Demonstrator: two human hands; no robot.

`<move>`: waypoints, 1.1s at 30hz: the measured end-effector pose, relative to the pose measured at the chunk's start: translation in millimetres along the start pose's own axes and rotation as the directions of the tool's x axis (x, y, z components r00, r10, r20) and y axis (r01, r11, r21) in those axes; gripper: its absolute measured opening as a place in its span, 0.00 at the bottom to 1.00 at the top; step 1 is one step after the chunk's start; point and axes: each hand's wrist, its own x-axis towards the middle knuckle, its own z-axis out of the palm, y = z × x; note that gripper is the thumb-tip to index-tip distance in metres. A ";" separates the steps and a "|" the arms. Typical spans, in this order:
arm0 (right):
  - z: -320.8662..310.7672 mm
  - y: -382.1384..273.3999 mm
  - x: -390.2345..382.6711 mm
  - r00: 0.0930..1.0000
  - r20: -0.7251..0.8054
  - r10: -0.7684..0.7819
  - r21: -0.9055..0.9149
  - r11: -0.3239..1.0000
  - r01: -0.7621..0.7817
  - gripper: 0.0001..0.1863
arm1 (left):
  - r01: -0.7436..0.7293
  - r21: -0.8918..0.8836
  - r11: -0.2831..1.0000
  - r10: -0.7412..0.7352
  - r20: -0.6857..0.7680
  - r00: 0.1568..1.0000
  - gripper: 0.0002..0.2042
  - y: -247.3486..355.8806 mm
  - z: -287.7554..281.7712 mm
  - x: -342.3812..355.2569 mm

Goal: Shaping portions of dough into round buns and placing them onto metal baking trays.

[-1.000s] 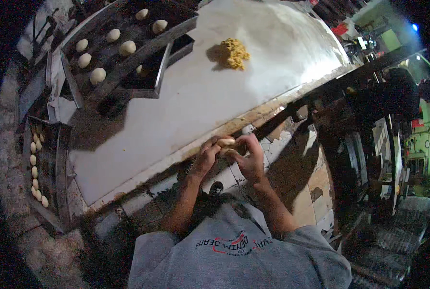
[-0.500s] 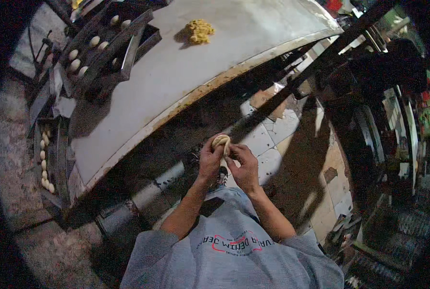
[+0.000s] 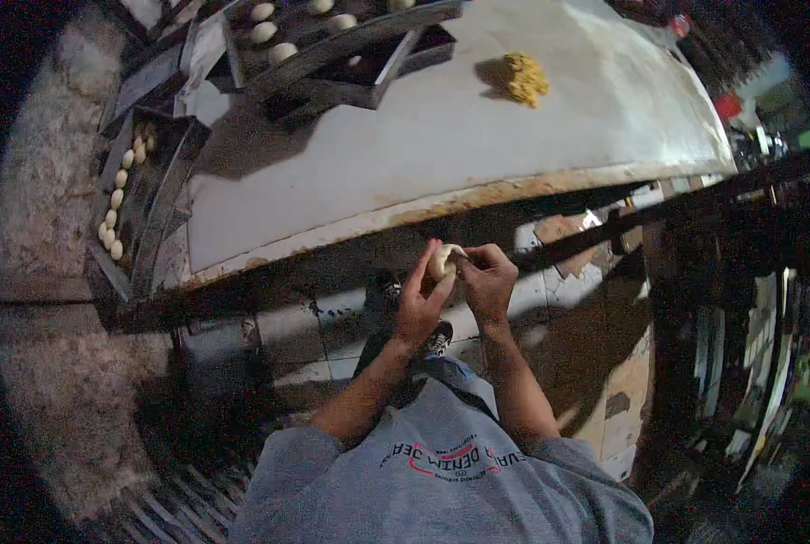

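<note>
A small pale piece of dough (image 3: 442, 262) is held up in front of my body, just short of the table's edge. My left hand (image 3: 419, 305) cups it from the left side, thumb and fingers around it. With bent fingertips my right hand (image 3: 490, 283) pinches its upper right edge. Part of the dough is hidden behind the fingers. On the pale table (image 3: 368, 163) beyond lies a crumbly yellow lump of filling (image 3: 523, 80). At the far left, a dark tray (image 3: 164, 168) holds a row of pale oval dough balls (image 3: 118, 199).
Another dark tray (image 3: 332, 45) with several dough balls sits stacked over the table's far left part. The table's worn front edge (image 3: 441, 210) runs between my hands and the filling. A dark bar (image 3: 677, 204) slants across the right, above the tiled floor (image 3: 514, 299).
My view has turned, so the table and trays appear shifted right. My right hand has moved up onto the dough's upper edge, and the dough now looks rounder in my left hand.
</note>
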 end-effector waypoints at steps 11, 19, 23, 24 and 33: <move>115.5 3.6 77.4 0.956 0.259 0.136 0.272 0.940 -0.208 0.29 | -0.058 0.068 0.996 0.046 0.177 0.983 0.42 26.7 -76.0 70.0; 61.4 110.3 230.0 0.959 0.168 -0.230 -0.873 0.416 0.253 0.27 | -0.056 -0.527 0.848 0.010 -0.090 0.996 0.38 -28.3 -108.2 122.2; 88.8 100.7 316.5 0.756 0.040 -0.653 -0.734 0.494 0.466 0.15 | -0.038 -0.381 0.924 -0.064 -0.253 0.965 0.27 -24.1 -152.8 116.8; 87.5 114.9 334.8 0.879 0.146 -0.455 -0.752 0.526 0.397 0.19 | -0.056 -0.354 0.933 -0.056 -0.297 0.953 0.27 -38.7 -153.0 123.4; 49.2 60.7 244.3 0.691 0.454 -0.562 -0.481 0.498 0.722 0.11 | -0.014 -0.161 0.987 -0.084 -0.587 0.805 0.11 15.2 -231.0 81.2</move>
